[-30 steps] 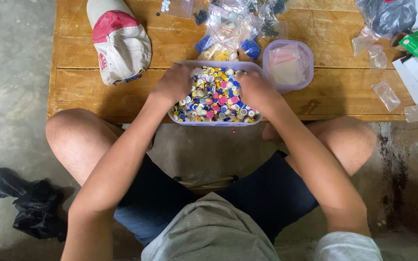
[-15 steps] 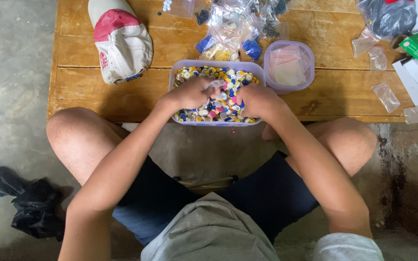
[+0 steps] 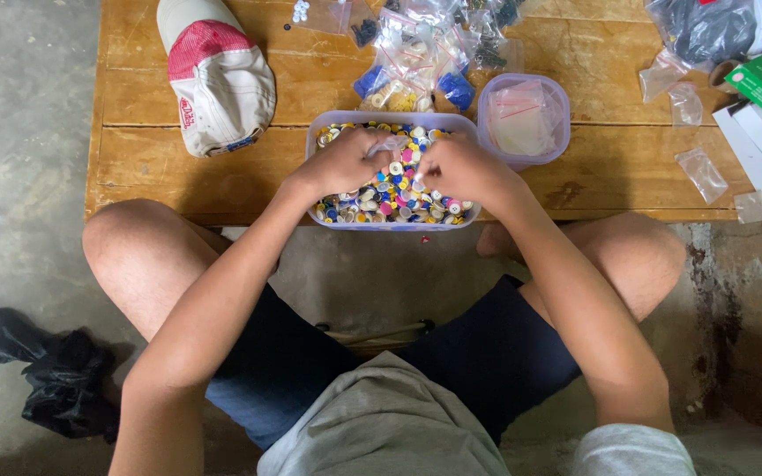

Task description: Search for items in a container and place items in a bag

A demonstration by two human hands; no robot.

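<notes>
The tub (image 3: 392, 220) of coloured buttons sits at the table's (image 3: 178, 176) near edge, under both hands. The left hand (image 3: 343, 161) and right hand (image 3: 456, 167) are curled, pinching a small clear bag (image 3: 387, 146) between them. Just right stands a round tub (image 3: 523, 121); beyond, bag piles (image 3: 425, 44); far left, a cap (image 3: 215, 75).

I wore a light grey T-shirt (image 3: 381, 432), its short sleeve showing pale at my right shoulder. Below it I had dark navy shorts (image 3: 487, 353) that ended above the knees, which were bare on either side of the shirt. My forearms were bare too, and my left hand (image 3: 346, 160) and right hand (image 3: 460, 169) carried no rings, watch or gloves.
</notes>
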